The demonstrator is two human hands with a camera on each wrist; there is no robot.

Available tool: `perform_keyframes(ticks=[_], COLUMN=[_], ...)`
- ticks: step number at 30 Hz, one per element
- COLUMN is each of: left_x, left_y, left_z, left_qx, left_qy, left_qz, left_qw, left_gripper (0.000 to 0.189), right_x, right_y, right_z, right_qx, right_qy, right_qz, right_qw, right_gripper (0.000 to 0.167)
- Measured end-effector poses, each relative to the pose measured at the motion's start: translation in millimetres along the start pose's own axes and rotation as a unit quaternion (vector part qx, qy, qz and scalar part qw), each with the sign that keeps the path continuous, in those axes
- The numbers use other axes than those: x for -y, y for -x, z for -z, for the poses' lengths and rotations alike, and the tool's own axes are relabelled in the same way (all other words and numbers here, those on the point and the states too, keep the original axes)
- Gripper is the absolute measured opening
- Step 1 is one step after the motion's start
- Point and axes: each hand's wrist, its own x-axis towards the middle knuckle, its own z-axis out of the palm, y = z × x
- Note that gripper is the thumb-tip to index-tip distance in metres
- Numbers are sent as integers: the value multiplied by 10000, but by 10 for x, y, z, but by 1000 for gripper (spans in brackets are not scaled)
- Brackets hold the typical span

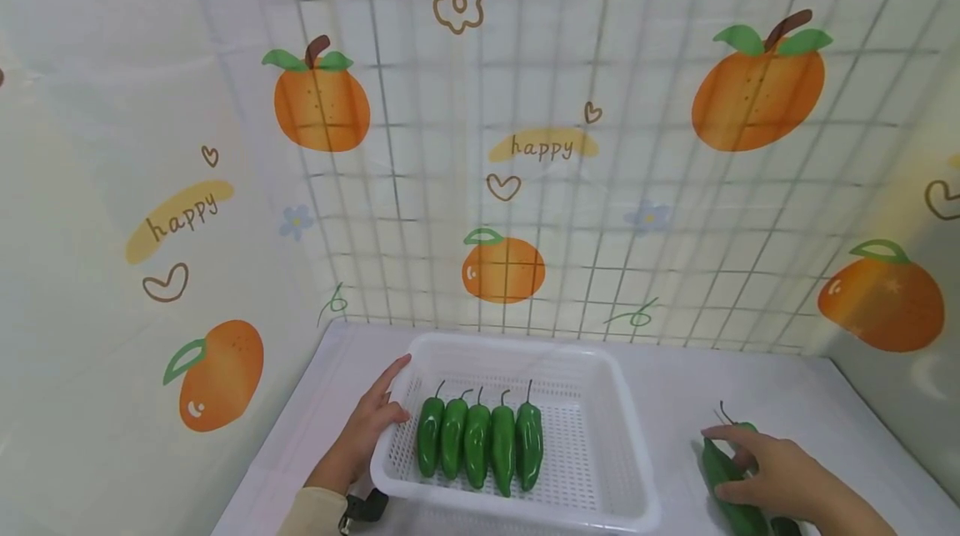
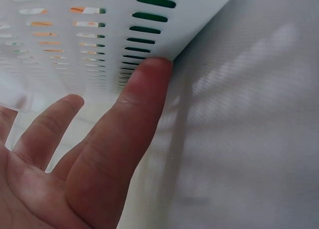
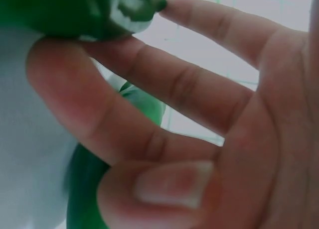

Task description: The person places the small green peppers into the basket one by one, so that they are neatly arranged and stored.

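My left hand (image 1: 367, 428) rests at the left rim of a white plastic basket (image 1: 637, 453), thumb near the rim. In the left wrist view its straight fingers touch the slotted outer wall (image 2: 112, 20). Several glossy green peppers (image 1: 477, 444) lie side by side in the basket's left half, stems toward the back. To the right of the basket, my right hand (image 1: 783, 473) grips a green pepper (image 1: 720, 465) between thumb and fingers. In the right wrist view this pepper (image 3: 99, 12) is above the fingertips. Another green pepper (image 3: 82, 194) lies behind the fingers, partly hidden.
A white table (image 1: 675, 394) carries the basket and the loose peppers. Behind it stands a wire grid covered by a curtain (image 1: 570, 252) printed with oranges. A dark strap with a buckle (image 1: 367, 507) is at the left wrist, near the basket's front corner.
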Motion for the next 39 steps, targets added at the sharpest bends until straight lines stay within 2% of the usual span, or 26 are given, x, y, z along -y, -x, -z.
perform_keyframes(ticks=[9, 18, 24, 32, 39], left_x=[-29, -37, -38, -3, -30], left_y=[16, 30, 10, 58, 32], left_z=[-11, -50, -22, -23, -2], left_qx=[-114, -73, -127, -69, -75], left_qy=[-10, -82, -63, 30, -56], left_qz=[85, 115, 103, 65, 43], left_qw=[9999, 9999, 9998, 10000, 9999], left_gripper=[85, 85, 85, 85, 85], right_x=[-16, -86, -71, 16, -14], right_y=[-22, 35, -6, 9, -14], right_z=[-43, -77, -38, -25, -26], right_qx=[-94, -268, -262, -86, -225], right_qy=[-155, -349, -354, -345, -412], right_qz=[141, 443, 407, 266, 543], right_qw=[9997, 9980, 9982, 9990, 9974], right_gripper=[92, 89, 87, 85, 86])
